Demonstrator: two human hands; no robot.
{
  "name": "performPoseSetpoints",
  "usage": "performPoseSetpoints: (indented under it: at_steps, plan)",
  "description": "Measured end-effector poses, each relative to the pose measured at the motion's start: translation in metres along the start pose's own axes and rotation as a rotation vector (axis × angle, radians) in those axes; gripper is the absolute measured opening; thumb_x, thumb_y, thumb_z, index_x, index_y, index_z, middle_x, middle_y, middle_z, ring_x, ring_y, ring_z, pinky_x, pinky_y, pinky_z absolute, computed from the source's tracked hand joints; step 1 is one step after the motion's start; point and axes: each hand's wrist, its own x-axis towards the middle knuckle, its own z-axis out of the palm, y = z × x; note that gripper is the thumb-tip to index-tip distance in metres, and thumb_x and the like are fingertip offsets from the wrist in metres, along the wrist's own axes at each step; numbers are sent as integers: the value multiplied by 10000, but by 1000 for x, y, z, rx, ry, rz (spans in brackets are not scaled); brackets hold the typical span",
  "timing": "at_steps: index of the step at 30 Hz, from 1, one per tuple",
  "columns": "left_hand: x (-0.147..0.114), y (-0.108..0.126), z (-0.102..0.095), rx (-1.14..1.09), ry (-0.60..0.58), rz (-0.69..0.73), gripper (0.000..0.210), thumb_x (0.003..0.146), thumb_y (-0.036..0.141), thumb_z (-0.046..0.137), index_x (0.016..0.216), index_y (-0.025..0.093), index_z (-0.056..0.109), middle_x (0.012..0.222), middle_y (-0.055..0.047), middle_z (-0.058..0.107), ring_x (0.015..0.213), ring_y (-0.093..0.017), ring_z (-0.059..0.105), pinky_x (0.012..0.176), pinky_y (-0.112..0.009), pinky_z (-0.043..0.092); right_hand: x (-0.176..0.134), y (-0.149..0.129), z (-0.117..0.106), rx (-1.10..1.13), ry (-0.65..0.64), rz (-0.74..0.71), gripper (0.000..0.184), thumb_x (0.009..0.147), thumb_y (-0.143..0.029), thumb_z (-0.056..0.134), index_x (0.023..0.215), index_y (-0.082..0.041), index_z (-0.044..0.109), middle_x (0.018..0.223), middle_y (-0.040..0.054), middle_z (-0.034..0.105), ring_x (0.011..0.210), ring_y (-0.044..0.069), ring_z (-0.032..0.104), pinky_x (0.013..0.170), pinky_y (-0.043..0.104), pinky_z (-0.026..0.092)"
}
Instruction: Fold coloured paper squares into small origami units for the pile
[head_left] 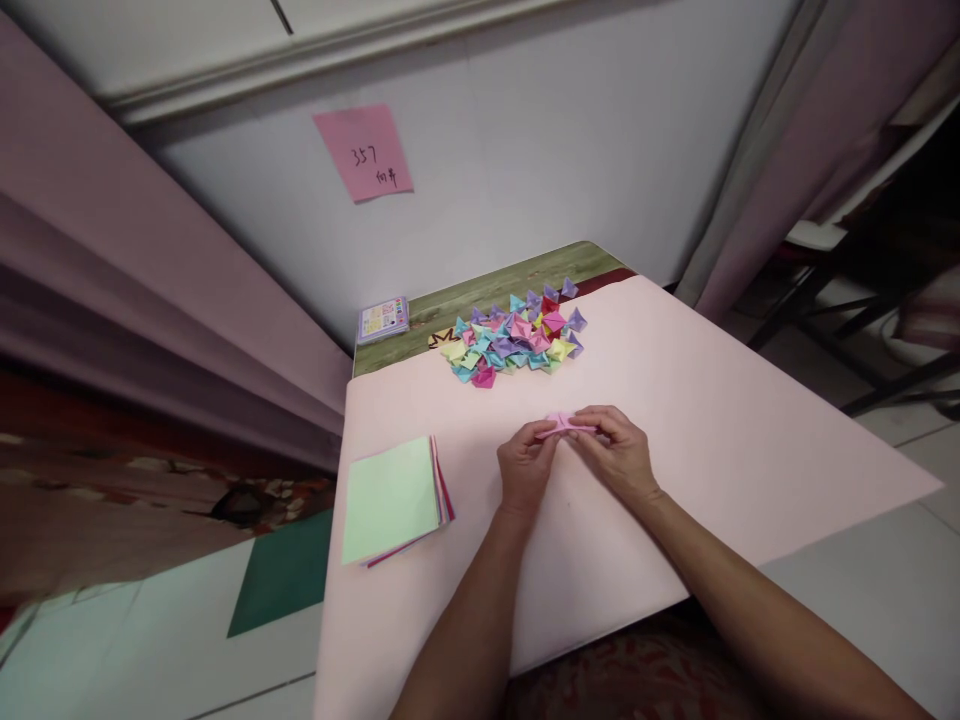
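Note:
A small piece of folded pink paper (562, 422) is held between my two hands, above the pale pink table cover. My left hand (525, 462) pinches its left end between thumb and fingers. At the other end, my right hand (619, 452) grips the paper in the same way, fingertips on top. Part of the paper is hidden under my fingers, so its exact folded shape is hard to make out. Just beyond my hands lies a heap of small folded paper boats (517, 335) in purple, blue, yellow and pink.
To the left lies a stack of square coloured paper (391, 500), light green on top. A small purple packet (383, 319) sits at the table's far left corner. Behind the table (720, 420) is a white wall with a pink note (364, 153); curtains hang either side.

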Motion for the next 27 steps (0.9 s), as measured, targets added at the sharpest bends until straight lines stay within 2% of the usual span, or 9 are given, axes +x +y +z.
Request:
performPoseSetpoints:
  at_steps: [2,5,7,10,13,16,19,22,27]
  plan:
    - [1,2,-1,27,13,54,135,772,322,742,856,217,762,880,-59,703,867,-203,657,834,-335,538,0,-3,0,17,5,14,129,822,-363,731,890,-260,765,985,75,688,902,221,664,683,324,559]
    - [3,7,-1,53,28,128,114,751,315,768,801,213,758,1079,-85,668,1062,-230,618,975,-373,481,-1,-4,1,67,-21,65,152,828,-380,724,856,-236,764,909,67,714,829,205,673,658,306,557]
    - [2,8,0,-32,11,91,155,748,324,774,820,190,744,1172,-101,652,1115,-238,608,995,-383,472,-2,-4,1,102,-54,108,172,831,-383,717,845,-216,755,831,52,727,740,183,667,632,288,545]
    - [1,5,4,-251,-81,-88,260,764,358,761,934,169,709,1007,-92,720,928,-206,681,833,-344,550,-3,-2,0,135,-65,174,204,828,-394,713,846,-192,742,781,42,729,667,163,647,600,267,529]
    - [0,2,6,-349,-140,-221,285,756,372,764,927,154,693,834,-58,737,768,-180,699,699,-300,570,-3,-1,0,144,-57,205,229,835,-404,701,898,-186,732,796,46,727,670,168,651,601,274,540]
    - [0,-2,6,-380,-123,-249,297,729,350,788,914,144,680,795,-46,739,727,-166,703,698,-293,576,-1,-3,-1,33,-16,65,264,836,-373,706,1046,-215,722,972,69,718,842,204,673,744,336,572]
    - [0,-4,7,-396,-91,-231,360,714,318,801,991,151,642,800,-38,746,748,-162,709,742,-301,579,-1,-5,-2,-127,42,-130,256,860,-323,680,1103,-256,720,1139,87,655,1056,238,628,926,408,535]
    - [-1,-4,7,-382,-87,-225,409,719,293,795,1058,162,607,800,-30,749,759,-163,712,764,-309,579,-3,-5,0,-222,79,-220,220,888,-286,642,1090,-271,729,1149,89,637,1062,236,620,921,412,539]
    - [-1,-4,9,-348,-84,-238,433,728,291,778,1095,161,587,807,-38,749,755,-176,719,761,-324,587,-5,-3,1,-384,111,-350,202,888,-232,650,1066,-277,735,1106,73,684,1007,226,635,873,392,536]
